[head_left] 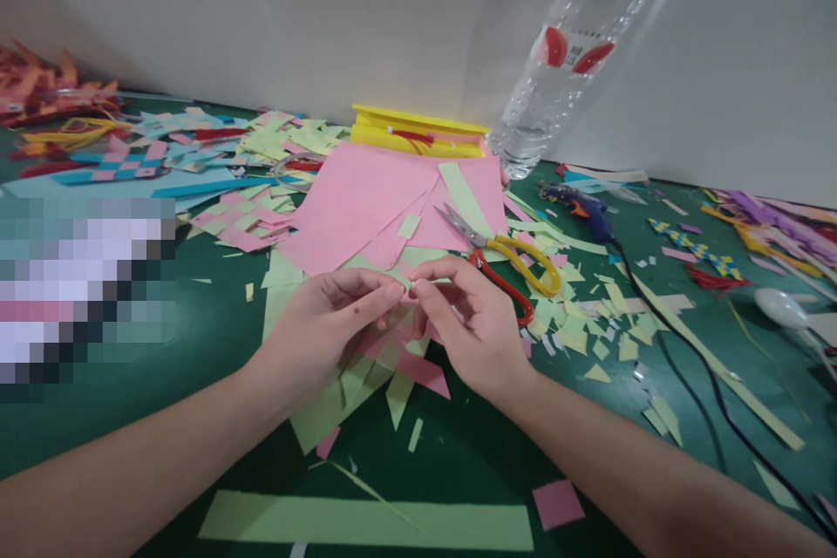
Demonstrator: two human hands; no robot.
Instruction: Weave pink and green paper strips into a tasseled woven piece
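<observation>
Pinching tiny piece (409, 288), fingers (376, 303) together

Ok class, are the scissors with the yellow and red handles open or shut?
Slightly open: the scissors' blades show a narrow gap between their tips, and the handles stand apart.

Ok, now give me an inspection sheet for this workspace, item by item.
Surface: dark green tabletop, much of it strewn with paper.
Job's things: pink piece and green paper at centre; pink sheets beyond, with scissors, blades parted, partly on them.
Clutter: green scraps to the right, woven pieces to the left.
Left hand: thumb and index finger pinched; anything held is too small to identify.
Right hand: likewise pinched, close beside the left.
Cables: black cord from a blue tool toward the lower right.
Surroundings: pale wall behind, clear bottle before it; pixelated patch at left hides what's there.
</observation>
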